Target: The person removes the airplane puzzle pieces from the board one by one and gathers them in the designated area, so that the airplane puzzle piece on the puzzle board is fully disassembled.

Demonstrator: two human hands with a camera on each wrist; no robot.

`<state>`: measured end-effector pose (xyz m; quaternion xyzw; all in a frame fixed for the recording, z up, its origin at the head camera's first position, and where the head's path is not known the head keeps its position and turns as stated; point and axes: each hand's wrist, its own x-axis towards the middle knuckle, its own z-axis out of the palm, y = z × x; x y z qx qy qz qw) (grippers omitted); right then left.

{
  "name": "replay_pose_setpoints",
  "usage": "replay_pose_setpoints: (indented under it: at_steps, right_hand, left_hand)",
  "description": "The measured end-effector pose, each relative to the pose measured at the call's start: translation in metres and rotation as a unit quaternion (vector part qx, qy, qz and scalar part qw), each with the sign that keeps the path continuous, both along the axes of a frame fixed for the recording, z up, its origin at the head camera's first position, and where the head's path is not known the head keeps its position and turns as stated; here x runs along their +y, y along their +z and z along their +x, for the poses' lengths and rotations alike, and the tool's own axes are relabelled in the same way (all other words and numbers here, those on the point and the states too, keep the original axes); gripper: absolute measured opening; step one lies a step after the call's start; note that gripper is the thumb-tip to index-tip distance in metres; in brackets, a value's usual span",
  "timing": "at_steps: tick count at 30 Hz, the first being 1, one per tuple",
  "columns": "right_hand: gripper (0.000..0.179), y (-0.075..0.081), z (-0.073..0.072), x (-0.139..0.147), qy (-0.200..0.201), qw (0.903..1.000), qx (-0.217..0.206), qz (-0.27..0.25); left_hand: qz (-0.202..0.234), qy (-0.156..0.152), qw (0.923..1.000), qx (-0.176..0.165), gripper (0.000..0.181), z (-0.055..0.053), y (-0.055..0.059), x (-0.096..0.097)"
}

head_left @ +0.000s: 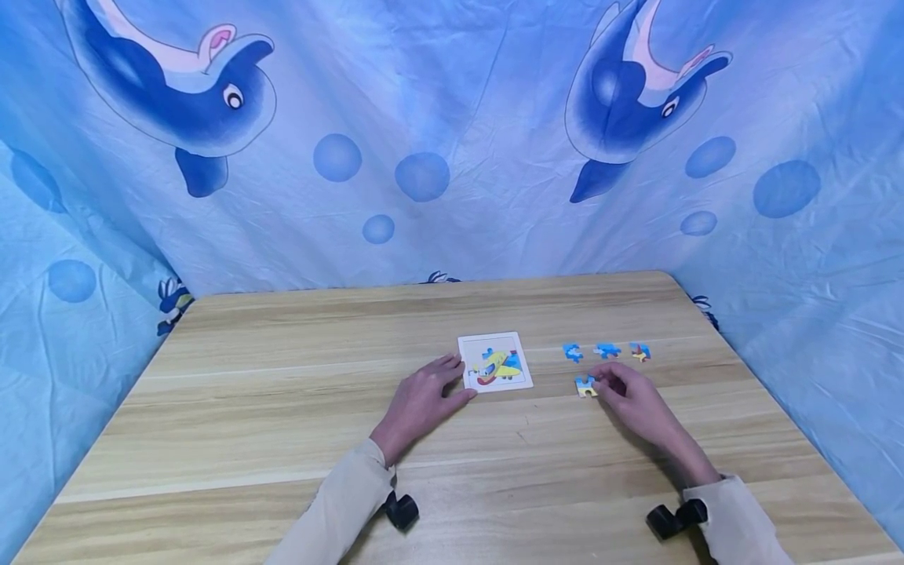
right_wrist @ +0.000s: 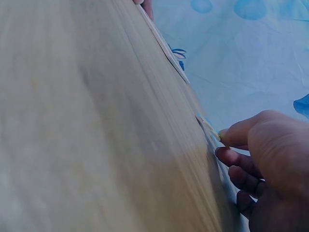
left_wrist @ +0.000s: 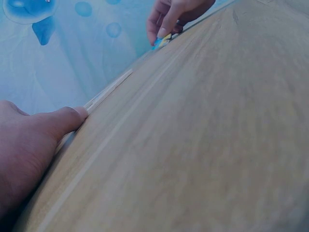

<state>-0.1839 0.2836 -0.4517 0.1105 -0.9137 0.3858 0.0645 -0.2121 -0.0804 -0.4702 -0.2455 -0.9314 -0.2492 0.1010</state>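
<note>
Right hand pinches blue-and-yellow jigsaw piece between thumb and fingers, right of airplane puzzle board; right wrist view catches piece tilted, nearly edge-on. Left hand, fingers loosely spread, touches board's left edge. Head view alone reveals airplane picture, plus three loose pieces rowed along tabletop.

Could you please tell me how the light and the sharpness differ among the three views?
Head view: brightest, puzzle board fairly sharp, soft shadow beside the right hand; left wrist view: dimmer, table grain smeared; right wrist view: also dim, table blurred, puzzle piece seen too edge-on to read.
</note>
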Motion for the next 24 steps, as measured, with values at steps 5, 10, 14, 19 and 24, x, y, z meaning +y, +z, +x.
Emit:
replay_pose_setpoints:
  at_steps: [5, 10, 14, 19, 24]
  right_hand:
    - [0.019, 0.0019, 0.0009, -0.0008, -0.006, 0.9999, -0.006, 0.012]
    - [0.020, 0.0020, 0.0009, -0.0001, 0.000, 0.9997, 0.002, 0.025]
    - [0.020, 0.0010, -0.0003, 0.0012, 0.003, 0.9994, 0.008, 0.033]
    - [0.020, 0.0001, -0.0012, 0.0020, 0.006, 0.9993, 0.011, 0.036]
    - [0.020, -0.0005, -0.0019, 0.0026, 0.006, 0.9994, 0.009, 0.034]
  left_hand:
    - [-0.004, -0.003, 1.0000, 0.005, 0.058, -0.0007, 0.0003, -0.0001]
    - [-0.003, -0.006, 1.0000, 0.005, 0.058, -0.0004, 0.0014, 0.0001]
    - [-0.001, -0.005, 1.0000, 0.001, 0.058, -0.0003, 0.0019, 0.0004]
    - [-0.006, -0.002, 1.0000, 0.000, 0.059, -0.0002, 0.0009, 0.0000]
    - [-0.003, -0.001, 1.0000, -0.001, 0.058, 0.0001, 0.0003, -0.0001]
